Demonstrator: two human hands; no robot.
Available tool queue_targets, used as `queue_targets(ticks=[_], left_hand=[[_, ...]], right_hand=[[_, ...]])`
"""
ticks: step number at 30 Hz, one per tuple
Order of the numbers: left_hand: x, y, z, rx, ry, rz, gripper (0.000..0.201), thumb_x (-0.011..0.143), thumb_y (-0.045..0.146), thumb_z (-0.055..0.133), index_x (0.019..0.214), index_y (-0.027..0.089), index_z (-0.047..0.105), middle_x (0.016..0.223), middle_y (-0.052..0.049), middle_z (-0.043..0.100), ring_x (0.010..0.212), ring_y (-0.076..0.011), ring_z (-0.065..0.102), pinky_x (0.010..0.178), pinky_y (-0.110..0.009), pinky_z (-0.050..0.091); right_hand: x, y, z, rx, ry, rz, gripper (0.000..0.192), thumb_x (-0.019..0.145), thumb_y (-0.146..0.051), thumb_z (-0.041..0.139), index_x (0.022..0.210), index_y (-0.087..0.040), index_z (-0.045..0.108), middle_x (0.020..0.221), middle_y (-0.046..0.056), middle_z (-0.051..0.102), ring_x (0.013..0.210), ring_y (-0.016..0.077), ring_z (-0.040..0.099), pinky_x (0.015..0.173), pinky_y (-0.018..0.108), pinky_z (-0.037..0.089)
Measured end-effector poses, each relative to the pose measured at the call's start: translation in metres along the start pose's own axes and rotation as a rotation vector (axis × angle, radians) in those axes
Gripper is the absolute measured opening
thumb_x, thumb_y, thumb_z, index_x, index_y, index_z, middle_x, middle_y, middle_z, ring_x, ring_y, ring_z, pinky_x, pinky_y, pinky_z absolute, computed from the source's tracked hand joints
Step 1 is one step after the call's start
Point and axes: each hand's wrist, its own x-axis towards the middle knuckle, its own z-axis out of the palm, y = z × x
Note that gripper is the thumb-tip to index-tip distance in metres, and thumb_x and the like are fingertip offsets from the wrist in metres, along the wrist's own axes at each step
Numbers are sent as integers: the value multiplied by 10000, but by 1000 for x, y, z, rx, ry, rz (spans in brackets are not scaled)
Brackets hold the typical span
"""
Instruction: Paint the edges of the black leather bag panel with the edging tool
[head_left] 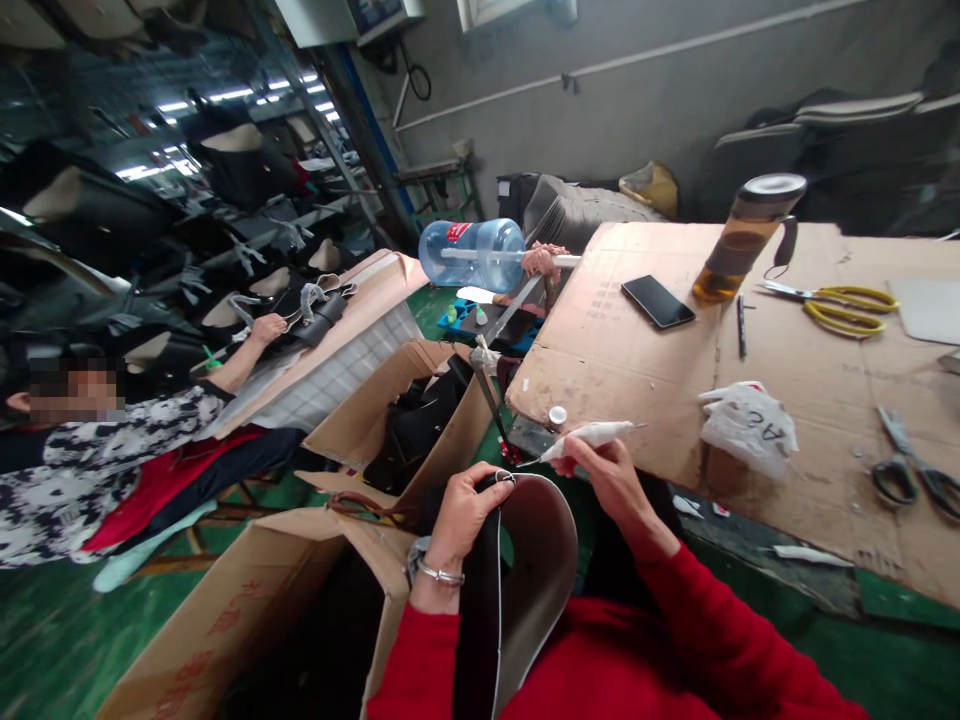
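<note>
Your left hand [461,515] curls shut around the top edge of a curved dark shoe piece [525,570] with a pale lining, held upright in front of your red sleeves. Your right hand [615,480] pinches a white-wrapped tool [589,436] between thumb and fingers, its thin tip pointing left toward the piece's upper edge, just beside your left thumb.

Near the tool, at the lip of the cardboard-covered worktop [637,370], stands a small white cap [557,416]. Farther along the worktop lie a crumpled white bag [746,420], a black phone [658,301], a pen [741,325], a lidded bottle [742,240] of amber liquid, yellow-handled scissors [840,305] and, at the right edge, dark scissors [911,470].

To your left stand open cardboard boxes [375,420], one holding dark material. Beyond them a blue water jug [472,253] lies on its side. At far left, another person in a patterned top [97,460] and a red apron reaches a hand [266,328] toward dark shoe parts on a slanted board. The floor [60,640] is green.
</note>
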Motion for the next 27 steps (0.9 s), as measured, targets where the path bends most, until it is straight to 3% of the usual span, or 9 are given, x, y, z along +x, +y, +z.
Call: queue_targets(ticks=[5,19,27], left_hand=[[-2,-1,-1,31,-15,31,209,724,353,834,814,168,796,766,-23,721,728,-179,618,664,-249,454],[-5,-4,-2,74,-39,70,200,780,372,786,822,176,794,780,-21,707,740,-182,603,686,-260,437],[-14,1,4,141,-26,114,111,781,278,730,751,191,791,745,-15,690,754,-184,598,732,-280,420]], right_hand=[[-5,2,16,11,-82,58,417,903,-556,760,847,-152,678,687,39,670,591,168,580,578,279,485],[-3,10,18,-30,-111,79,441,914,-583,741,823,-158,667,679,35,658,592,168,570,587,278,471],[4,8,14,-106,-153,159,493,836,-633,786,762,-160,668,611,42,611,536,169,528,515,278,447]])
